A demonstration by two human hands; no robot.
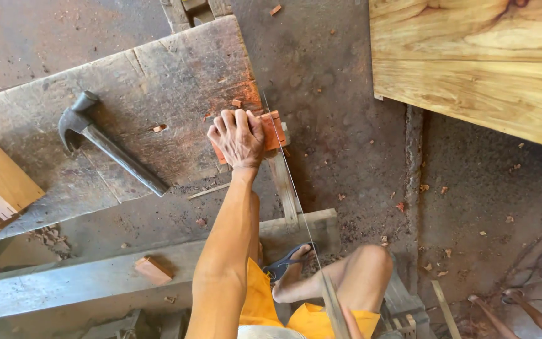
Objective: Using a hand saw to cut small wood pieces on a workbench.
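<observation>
A small reddish wood block point(273, 130) lies at the right end of the worn workbench point(158, 81), its long axis across the bench. A thin saw blade point(290, 182) crosses it, running from the bench edge back toward the person. The left hand point(238, 137) presses flat on the block, fingers spread forward, arm straight. The right hand is out of view. A hammer point(105, 147) lies well left — bare bench between.

Your left hand point(238, 137) hides most of the reddish block point(273, 130); your right hand, on the saw point(296, 201), lies beyond the bottom edge.
</observation>
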